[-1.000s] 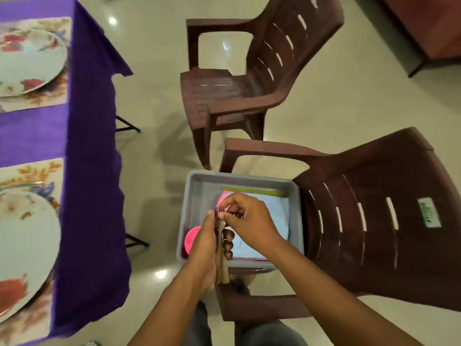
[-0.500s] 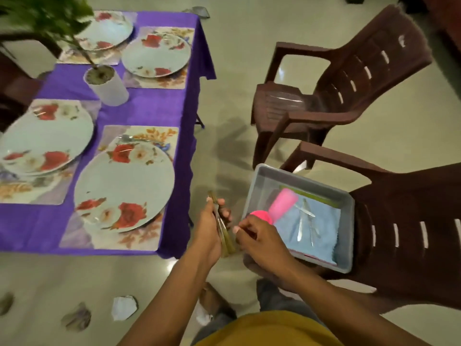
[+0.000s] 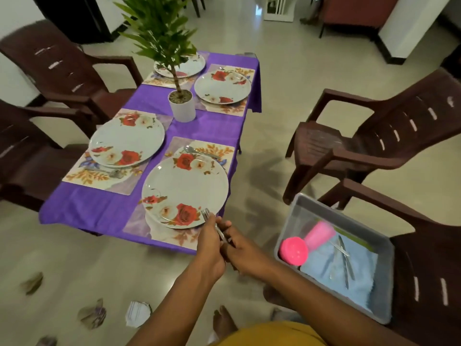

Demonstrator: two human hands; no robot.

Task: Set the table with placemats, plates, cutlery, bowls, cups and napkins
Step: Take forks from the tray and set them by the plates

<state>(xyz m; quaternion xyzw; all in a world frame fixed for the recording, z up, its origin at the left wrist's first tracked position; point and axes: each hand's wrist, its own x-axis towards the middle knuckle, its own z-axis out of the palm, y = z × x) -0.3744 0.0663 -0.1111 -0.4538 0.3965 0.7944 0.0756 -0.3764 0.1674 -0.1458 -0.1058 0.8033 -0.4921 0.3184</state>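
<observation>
My left hand (image 3: pixel 209 248) is closed around a small bundle of metal forks (image 3: pixel 206 214), tines up, just off the table's near corner. My right hand (image 3: pixel 243 254) pinches the lower ends of the same forks. Beyond them a floral plate (image 3: pixel 185 193) lies on a flowered placemat (image 3: pixel 219 149), with a spoon (image 3: pixel 198 151) above it. Several more plates on placemats cover the purple-clothed table (image 3: pixel 209 126). A grey tub (image 3: pixel 294 213) on the chair to my right holds two pink cups (image 3: pixel 293 250), knives (image 3: pixel 345 258) and a blue napkin (image 3: pixel 359 278).
A potted plant (image 3: pixel 181 106) stands mid-table. Brown plastic chairs (image 3: pixel 389 138) ring the table on both sides. Crumpled scraps (image 3: pixel 137 313) lie on the tiled floor at lower left. My bare foot (image 3: pixel 224 320) shows below my arms.
My view has swung left from the tub on the chair to the table. Both hands have carried the forks away from the tub toward the near plate.
</observation>
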